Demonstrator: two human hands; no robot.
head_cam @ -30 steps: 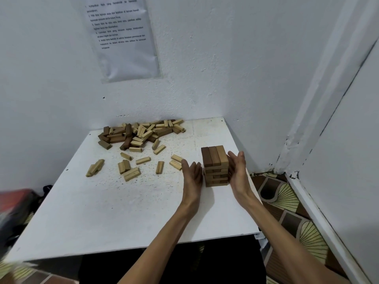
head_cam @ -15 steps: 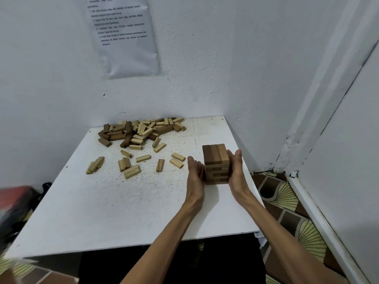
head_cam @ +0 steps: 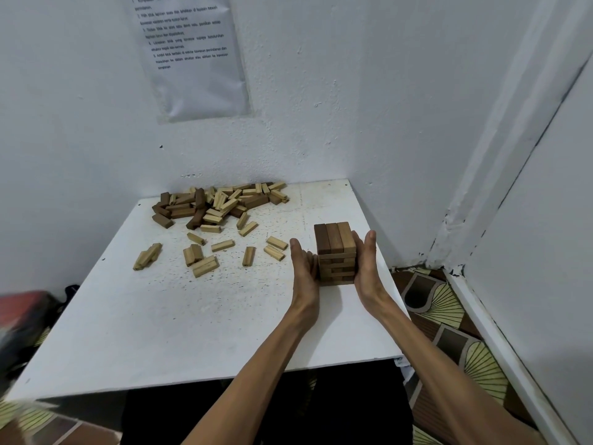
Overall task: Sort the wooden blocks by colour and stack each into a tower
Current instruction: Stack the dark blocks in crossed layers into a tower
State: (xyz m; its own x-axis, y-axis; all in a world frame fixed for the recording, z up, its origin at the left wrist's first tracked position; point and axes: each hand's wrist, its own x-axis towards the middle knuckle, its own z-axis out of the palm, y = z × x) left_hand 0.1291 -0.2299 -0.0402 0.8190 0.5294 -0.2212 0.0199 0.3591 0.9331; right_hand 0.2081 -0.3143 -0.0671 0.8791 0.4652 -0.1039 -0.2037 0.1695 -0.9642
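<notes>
Left hand (head_cam: 305,268) and right hand (head_cam: 367,264), fingers straight, press the dark tower (head_cam: 335,252); wall notice (head_cam: 192,53) print looks unreadable.

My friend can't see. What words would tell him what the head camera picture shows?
A left hand and a right hand press flat against the sides of a short tower of dark blocks on a white table. A pile of light and dark blocks lies at the table's far edge, with loose light blocks nearer.
</notes>
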